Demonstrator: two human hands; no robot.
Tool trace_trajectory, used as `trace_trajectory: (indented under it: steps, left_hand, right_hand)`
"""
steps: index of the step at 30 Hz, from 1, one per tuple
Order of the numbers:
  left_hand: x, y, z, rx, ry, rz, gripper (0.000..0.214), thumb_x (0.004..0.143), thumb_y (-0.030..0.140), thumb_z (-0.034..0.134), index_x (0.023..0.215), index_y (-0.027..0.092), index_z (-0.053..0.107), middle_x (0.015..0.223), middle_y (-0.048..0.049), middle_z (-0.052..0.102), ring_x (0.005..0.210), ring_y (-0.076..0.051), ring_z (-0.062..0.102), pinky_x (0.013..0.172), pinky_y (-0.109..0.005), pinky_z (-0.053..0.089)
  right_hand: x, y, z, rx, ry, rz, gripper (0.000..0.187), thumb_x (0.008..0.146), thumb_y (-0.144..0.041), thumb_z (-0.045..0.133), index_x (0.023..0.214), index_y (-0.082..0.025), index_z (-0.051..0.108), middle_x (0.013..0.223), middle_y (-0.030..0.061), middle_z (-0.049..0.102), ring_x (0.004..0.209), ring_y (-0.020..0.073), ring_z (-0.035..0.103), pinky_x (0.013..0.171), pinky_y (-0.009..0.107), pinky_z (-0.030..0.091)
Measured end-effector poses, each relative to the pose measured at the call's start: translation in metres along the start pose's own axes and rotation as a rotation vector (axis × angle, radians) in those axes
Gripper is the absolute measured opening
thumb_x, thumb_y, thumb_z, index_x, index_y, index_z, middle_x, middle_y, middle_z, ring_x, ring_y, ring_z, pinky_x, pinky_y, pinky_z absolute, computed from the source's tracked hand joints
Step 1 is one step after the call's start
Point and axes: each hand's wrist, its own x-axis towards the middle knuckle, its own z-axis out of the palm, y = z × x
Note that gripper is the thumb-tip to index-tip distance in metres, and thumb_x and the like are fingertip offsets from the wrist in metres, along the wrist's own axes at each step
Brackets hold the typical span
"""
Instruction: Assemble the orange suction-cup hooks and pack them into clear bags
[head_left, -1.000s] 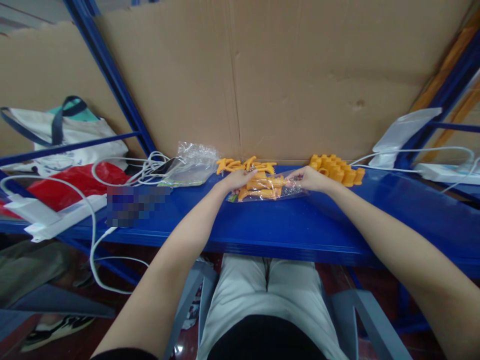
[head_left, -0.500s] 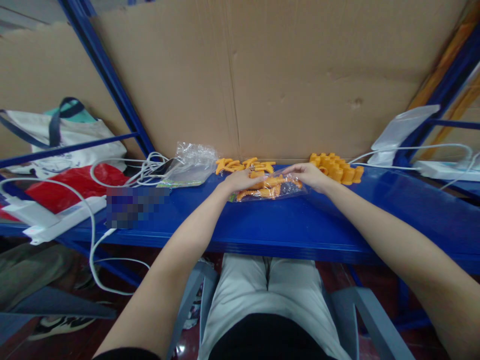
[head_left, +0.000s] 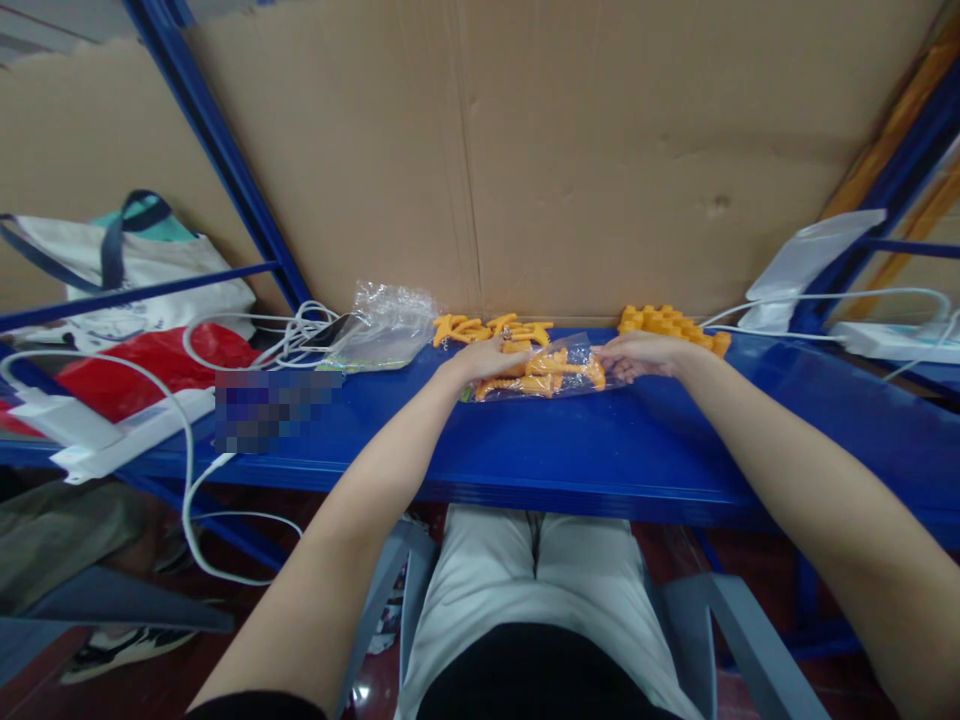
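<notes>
A clear plastic bag [head_left: 547,374] filled with orange plastic parts lies on the blue shelf [head_left: 570,450] in front of me. My left hand [head_left: 486,358] grips the bag's left end, fingers closed on it. My right hand [head_left: 640,353] pinches its right end. Loose orange Y-shaped parts [head_left: 487,328] lie just behind the bag, against the cardboard wall. A cluster of orange cylindrical parts [head_left: 671,322] sits behind my right hand.
An empty clear bag [head_left: 386,325] and a phone [head_left: 328,333] with tangled white cables lie at the left. A white power strip [head_left: 112,432], a red bag [head_left: 150,365] and a tote bag [head_left: 127,265] are further left. Another power strip [head_left: 892,342] is at right.
My right hand moved from the bag's top edge to its right end and closed on it. The bag shifted slightly; my left hand stayed on the left end.
</notes>
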Motion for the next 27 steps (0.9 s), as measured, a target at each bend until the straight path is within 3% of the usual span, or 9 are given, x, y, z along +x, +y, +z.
trace_trajectory:
  steps: [4, 7, 10, 12, 14, 20, 27]
  left_hand:
    - [0.006, -0.004, 0.003, -0.082, 0.028, 0.044, 0.084, 0.086, 0.071, 0.044, 0.146, 0.012, 0.048, 0.142, -0.0206, 0.056, 0.112, -0.033, 0.063, 0.085, -0.036, 0.053]
    - [0.009, -0.008, 0.005, -0.098, 0.055, 0.077, 0.083, 0.084, 0.072, 0.046, 0.141, 0.012, 0.053, 0.131, -0.021, 0.064, 0.111, -0.033, 0.063, 0.083, -0.035, 0.052]
    - [0.011, -0.015, 0.006, -0.178, 0.011, 0.105, 0.084, 0.086, 0.076, 0.04, 0.134, 0.011, 0.059, 0.093, -0.0161, 0.073, 0.081, -0.027, 0.07, 0.067, -0.031, 0.051]
    - [0.013, -0.02, 0.006, -0.243, -0.031, 0.101, 0.085, 0.089, 0.077, 0.03, 0.131, 0.01, 0.061, 0.067, -0.0105, 0.067, 0.06, -0.022, 0.066, 0.058, -0.031, 0.048]
    - [0.014, -0.023, 0.005, -0.282, -0.057, 0.063, 0.089, 0.091, 0.076, 0.019, 0.128, 0.009, 0.063, 0.054, -0.0077, 0.059, 0.051, -0.021, 0.063, 0.055, -0.032, 0.047]
    - [0.017, -0.023, 0.005, -0.292, -0.06, -0.04, 0.094, 0.088, 0.08, 0.015, 0.137, 0.01, 0.055, 0.055, -0.0071, 0.059, 0.056, -0.024, 0.066, 0.058, -0.033, 0.049]
    - [0.017, -0.025, 0.006, -0.263, -0.065, 0.084, 0.083, 0.088, 0.078, 0.031, 0.131, 0.014, 0.061, 0.05, -0.0041, 0.054, 0.059, -0.024, 0.067, 0.06, -0.032, 0.05]
  right_hand:
    - [-0.004, 0.0, 0.004, -0.02, -0.077, -0.016, 0.042, 0.07, -0.05, 0.083, 0.066, -0.019, 0.053, 0.047, -0.0025, 0.046, 0.039, 0.0059, 0.036, 0.033, 0.019, 0.029]
    - [-0.004, -0.001, 0.006, -0.023, -0.077, -0.029, 0.045, 0.07, -0.052, 0.082, 0.062, -0.022, 0.049, 0.042, -0.0056, 0.036, 0.037, 0.0056, 0.029, 0.034, 0.021, 0.024]
    - [-0.003, -0.001, 0.004, -0.002, -0.06, -0.03, 0.045, 0.072, -0.049, 0.081, 0.062, -0.023, 0.046, 0.043, -0.0074, 0.031, 0.038, 0.0049, 0.024, 0.038, 0.022, 0.023]
    - [-0.003, 0.0, 0.001, 0.006, -0.053, -0.039, 0.043, 0.073, -0.046, 0.08, 0.063, -0.023, 0.046, 0.042, -0.0083, 0.029, 0.038, 0.0046, 0.021, 0.039, 0.022, 0.02]
    - [-0.003, 0.0, 0.0, 0.01, -0.063, -0.049, 0.04, 0.076, -0.044, 0.078, 0.065, -0.023, 0.046, 0.042, -0.0087, 0.029, 0.038, 0.0044, 0.02, 0.039, 0.021, 0.018]
    - [0.0, 0.003, 0.008, 0.053, -0.077, -0.094, 0.031, 0.083, -0.033, 0.072, 0.067, -0.022, 0.047, 0.042, -0.0087, 0.032, 0.037, 0.0044, 0.023, 0.037, 0.021, 0.02]
    - [0.007, 0.002, 0.025, 0.188, -0.066, -0.109, 0.026, 0.079, -0.022, 0.073, 0.067, -0.019, 0.051, 0.047, -0.0068, 0.04, 0.039, 0.0053, 0.031, 0.037, 0.02, 0.029]
